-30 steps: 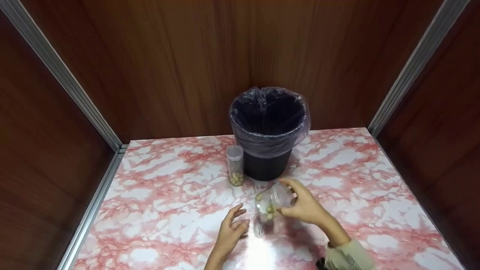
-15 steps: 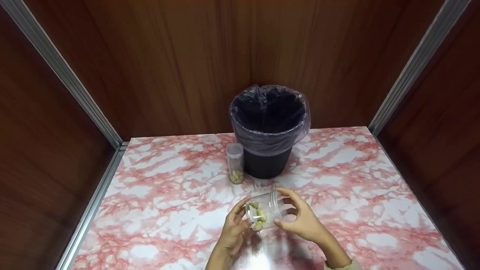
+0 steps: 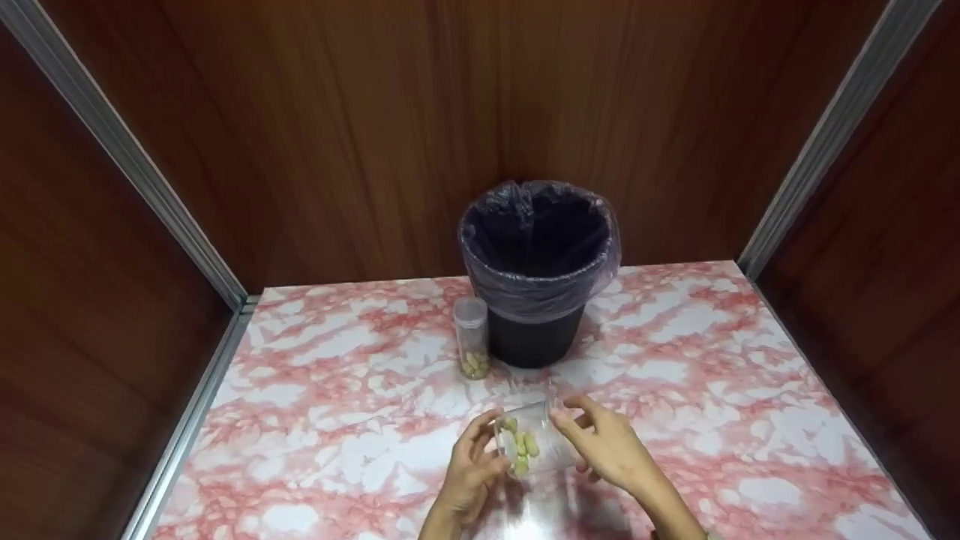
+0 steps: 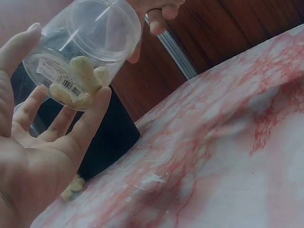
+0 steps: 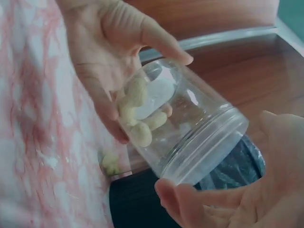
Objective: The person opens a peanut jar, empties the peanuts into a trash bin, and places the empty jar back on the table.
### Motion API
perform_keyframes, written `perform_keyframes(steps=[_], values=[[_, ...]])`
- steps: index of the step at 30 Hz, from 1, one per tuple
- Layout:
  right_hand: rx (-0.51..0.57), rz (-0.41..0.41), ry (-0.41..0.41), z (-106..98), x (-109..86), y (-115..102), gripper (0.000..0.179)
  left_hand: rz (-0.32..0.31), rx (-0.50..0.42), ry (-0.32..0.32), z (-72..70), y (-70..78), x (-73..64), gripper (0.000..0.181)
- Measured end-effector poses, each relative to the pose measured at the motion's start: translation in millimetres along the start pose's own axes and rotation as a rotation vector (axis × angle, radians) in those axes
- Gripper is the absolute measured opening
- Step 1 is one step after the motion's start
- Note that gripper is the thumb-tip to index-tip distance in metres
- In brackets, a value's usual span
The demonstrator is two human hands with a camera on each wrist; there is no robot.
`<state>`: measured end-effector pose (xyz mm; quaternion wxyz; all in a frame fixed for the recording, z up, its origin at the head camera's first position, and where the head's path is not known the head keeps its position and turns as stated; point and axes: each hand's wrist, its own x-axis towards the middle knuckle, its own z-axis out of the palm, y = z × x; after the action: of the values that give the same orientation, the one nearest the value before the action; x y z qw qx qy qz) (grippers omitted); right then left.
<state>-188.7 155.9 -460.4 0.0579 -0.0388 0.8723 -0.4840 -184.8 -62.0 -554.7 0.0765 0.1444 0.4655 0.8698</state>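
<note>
Marbled tabletop (image 3: 352,435), clear peanut jar (image 3: 538,439) in both hands (image 3: 469,476) (image 3: 611,454).

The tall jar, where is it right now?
In the head view, the tall jar stands upright on the table, left of the bin, beyond the left hand.

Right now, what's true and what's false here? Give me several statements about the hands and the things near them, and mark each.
1. The left hand and right hand both touch the clear, round plastic jar. True.
2. The jar is empty. False: pale yellow peanuts lie inside.
3. A tall, slim, clear plastic container stands beside the black, round bin. True.
4. The bin lies on its side. False: it stands upright.
</note>
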Motion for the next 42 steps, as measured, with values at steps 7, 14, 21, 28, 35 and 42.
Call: perform_keyframes(steps=[7,14,21,28,35,42], values=[[0.211,-0.281,-0.222,-6,-1.1,25,0.065,-0.056,0.003,0.035,-1.2,-8.3,-9.0,0.064],[0.307,-0.403,-0.326,-3,-9.3,44,0.088,-0.152,-0.054,0.018,-2.7,-13.3,-16.6,0.063],[0.113,-0.144,0.049,3,-9.3,29,0.053,-0.137,-0.081,0.021,-2.1,-12.3,-17.0,0.063],[-0.009,0.008,-0.02,5,-5.9,15,0.059,-0.127,-0.048,-0.006,-3.0,-7.4,-11.6,0.07],[0.191,-0.163,-0.172,1,-7.9,34,0.059,-0.174,-0.035,-0.003,-3.7,-9.4,-15.4,0.065],[0.356,-0.412,-0.285,-4,-11.6,50,0.078,-0.163,-0.051,-0.026,-3.1,-12.8,-20.1,0.064]])
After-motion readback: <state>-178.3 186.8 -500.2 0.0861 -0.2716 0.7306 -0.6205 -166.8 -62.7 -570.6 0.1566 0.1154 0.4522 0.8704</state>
